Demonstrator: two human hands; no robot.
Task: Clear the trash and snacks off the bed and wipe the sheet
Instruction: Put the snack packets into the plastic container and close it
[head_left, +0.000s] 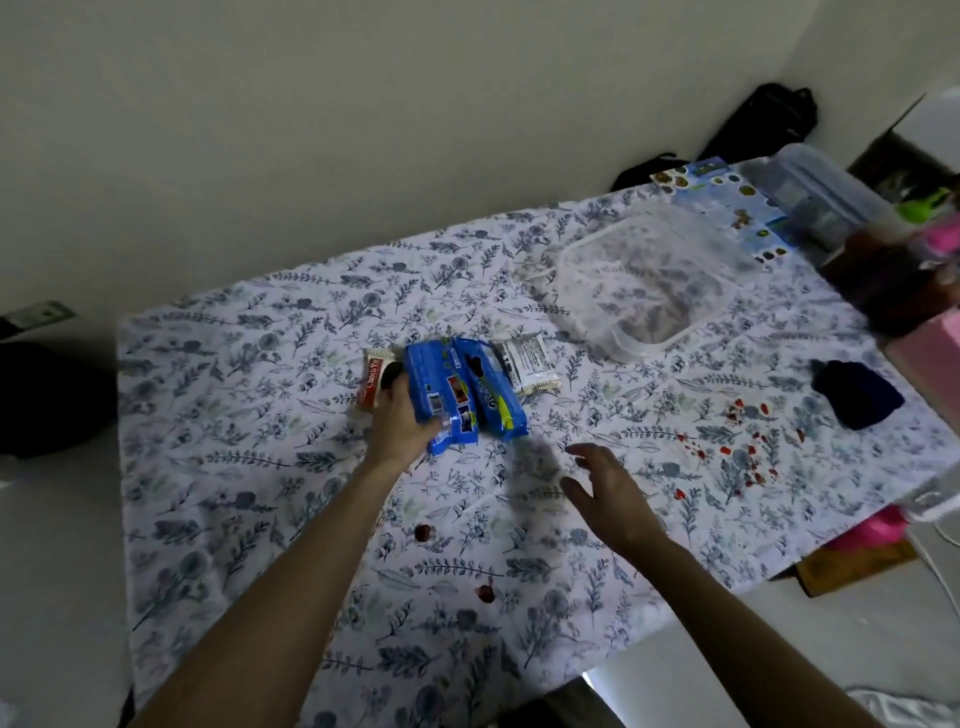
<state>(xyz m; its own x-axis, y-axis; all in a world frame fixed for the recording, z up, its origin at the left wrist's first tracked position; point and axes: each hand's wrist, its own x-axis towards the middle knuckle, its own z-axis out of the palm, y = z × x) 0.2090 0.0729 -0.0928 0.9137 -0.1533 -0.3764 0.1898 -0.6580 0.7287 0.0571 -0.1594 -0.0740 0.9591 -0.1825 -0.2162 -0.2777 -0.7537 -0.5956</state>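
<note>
Mid-bed on the floral sheet (260, 467), my left hand (402, 423) grips a blue cookie pack (441, 397). A second blue pack (496, 395) lies against it on the right, with a white wrapper (530, 366) behind that. A red-and-white Choco wrapper (375, 382) lies just left of my hand. My right hand (610, 496) hovers open over the sheet, apart from the packs. Red stains (737, 447) spot the sheet at right; two dark red crumbs lie nearer me (423, 532), (485, 593).
A clear plastic container (644, 275) sits on the far right of the bed. A dark cloth (857, 392) lies near the right edge. Clear boxes, a pink item and clutter crowd the right side (831, 192). A black bag (758, 119) leans on the wall.
</note>
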